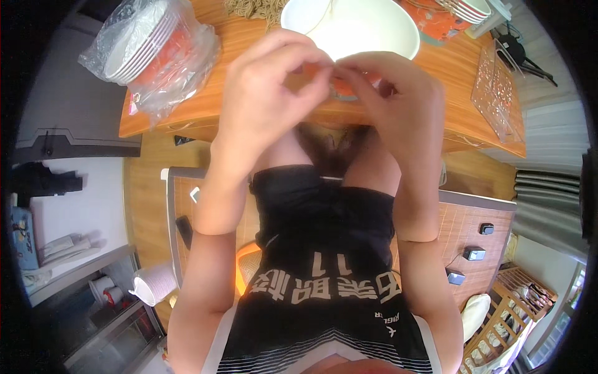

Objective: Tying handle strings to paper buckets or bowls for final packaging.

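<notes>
My left hand (265, 90) and my right hand (405, 93) meet fingertip to fingertip above the near edge of the wooden table. Both pinch with thumb and forefinger. What lies between the fingertips is too small to make out. Just beyond them stands a large bowl (358, 28), white inside, with an orange-red patterned outside partly hidden by my fingers. A thin pale strand (321, 20) runs over its white inside on the left. At the far edge of the view, left of the bowl, lies a heap of tan cord or strands (256, 9).
A stack of bowls (146, 47) in clear plastic wrap stands at the table's left. More stacked orange bowls (436, 22) are at the far right. A clear red-speckled sheet (495, 87) lies by the right edge, near a black object (520, 56). Behind me, chargers (474, 254) rest on a mat.
</notes>
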Demonstrator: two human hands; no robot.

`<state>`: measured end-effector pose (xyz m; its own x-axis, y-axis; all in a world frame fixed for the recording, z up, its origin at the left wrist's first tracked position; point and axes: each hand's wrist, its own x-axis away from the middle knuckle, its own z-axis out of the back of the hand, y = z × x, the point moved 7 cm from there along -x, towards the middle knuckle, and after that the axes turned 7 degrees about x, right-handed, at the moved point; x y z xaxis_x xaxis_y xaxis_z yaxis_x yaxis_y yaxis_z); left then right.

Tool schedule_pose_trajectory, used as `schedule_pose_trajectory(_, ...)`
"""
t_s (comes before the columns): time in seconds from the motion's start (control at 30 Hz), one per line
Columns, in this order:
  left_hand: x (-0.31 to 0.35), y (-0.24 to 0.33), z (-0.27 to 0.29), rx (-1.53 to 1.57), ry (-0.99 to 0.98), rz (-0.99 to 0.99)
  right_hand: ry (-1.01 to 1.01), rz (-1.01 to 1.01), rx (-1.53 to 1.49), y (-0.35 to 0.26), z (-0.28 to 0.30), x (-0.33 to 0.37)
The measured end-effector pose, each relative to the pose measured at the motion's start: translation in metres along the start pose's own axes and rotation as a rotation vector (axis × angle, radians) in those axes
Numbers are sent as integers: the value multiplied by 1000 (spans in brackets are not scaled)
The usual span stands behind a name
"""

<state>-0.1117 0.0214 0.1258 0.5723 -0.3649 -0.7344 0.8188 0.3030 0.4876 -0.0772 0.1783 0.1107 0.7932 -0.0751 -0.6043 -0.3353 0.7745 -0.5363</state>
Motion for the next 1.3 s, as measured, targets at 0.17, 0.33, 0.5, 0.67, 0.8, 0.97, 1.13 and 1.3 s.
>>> schedule_pose_trajectory(0.17, 2, -1, -1, -7, 33, -10, -25, -62, -35, 0, -1, 0)
schedule_pose_trajectory(0.33, 0, -2, -1, 36, 39, 16, -12, -9, -35, 1, -2, -2)
schedule_pose_trajectory(0.5, 3, -12, 0, 154, 90, 60, -67, -115, -210, 8, -6, -1)
schedule_pose_trajectory(0.67, 4, -23, 5, 242, 94, 58, -46, -147, -194, 6, 1, -2)
schedule_pose_trajectory(0.8, -3, -7, 4, 111, -5, 62, -54, -154, -160, 9, 1, 0)
schedule_pose_trajectory(0.97, 0, -12, -2, 175, -27, 45, -48, -147, -143, 4, 2, -1)
schedule_pose_trajectory(1.13, 2, -19, -1, 262, 48, 142, -63, -138, -95, 4, 1, -1)
schedule_pose_trajectory(1.3, 9, -34, 2, 439, 84, 217, -64, -183, -176, 7, 0, 0)
